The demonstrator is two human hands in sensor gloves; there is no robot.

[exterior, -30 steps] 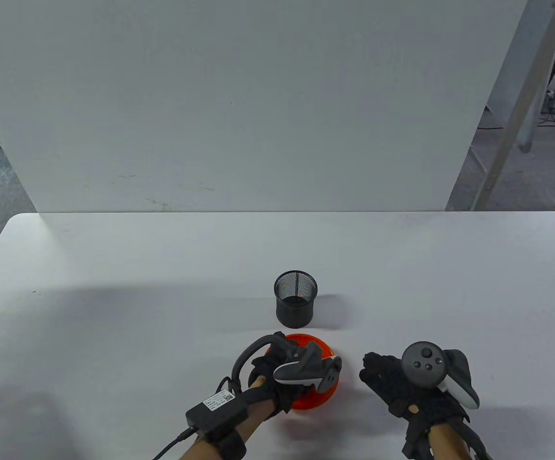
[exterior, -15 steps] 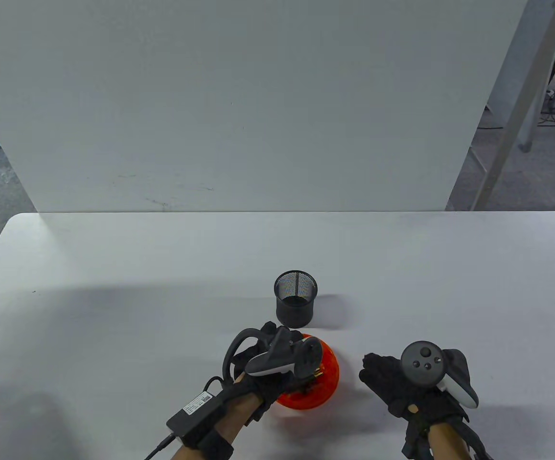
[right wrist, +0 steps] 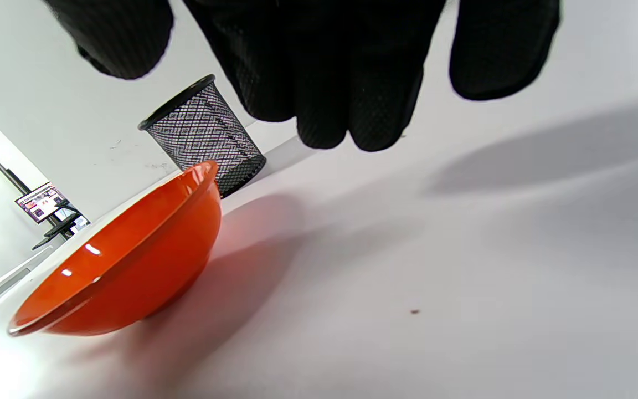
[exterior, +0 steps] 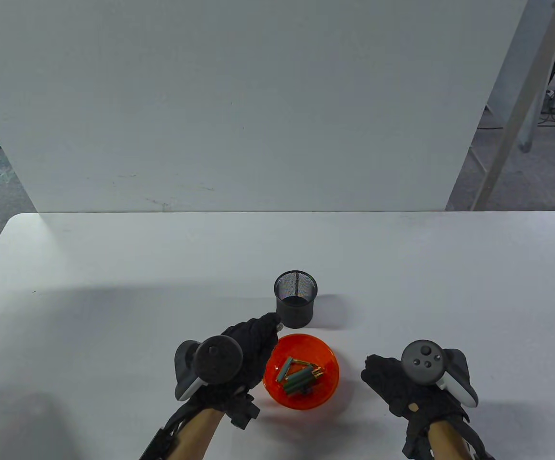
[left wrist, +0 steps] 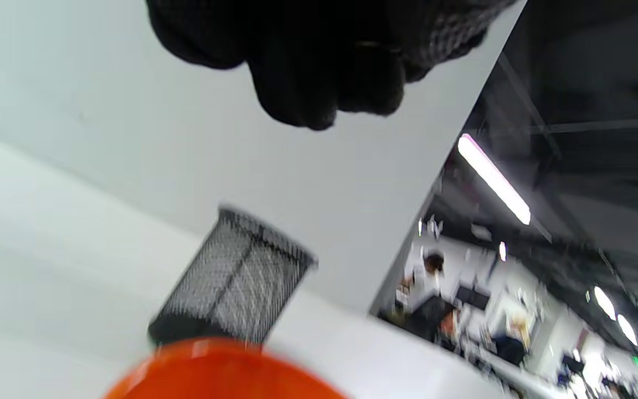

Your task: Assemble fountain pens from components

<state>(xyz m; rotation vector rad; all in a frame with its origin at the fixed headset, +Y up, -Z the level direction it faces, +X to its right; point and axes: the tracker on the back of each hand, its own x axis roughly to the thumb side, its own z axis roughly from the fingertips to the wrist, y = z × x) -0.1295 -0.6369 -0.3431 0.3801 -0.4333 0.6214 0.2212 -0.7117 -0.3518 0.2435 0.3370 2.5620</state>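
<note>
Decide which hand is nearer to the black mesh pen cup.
Left. The left hand reaches up beside the orange bowl, fingertips almost at the mesh pen cup base. The right hand rests farther off, on the bowl's other side.

Green pen parts (exterior: pixel 300 374) with gold tips, piled in an orange bowl (exterior: pixel 328 385). Bowl sitting flat, just in front of a black mesh cup (exterior: pixel 295 298) standing upright.
</note>
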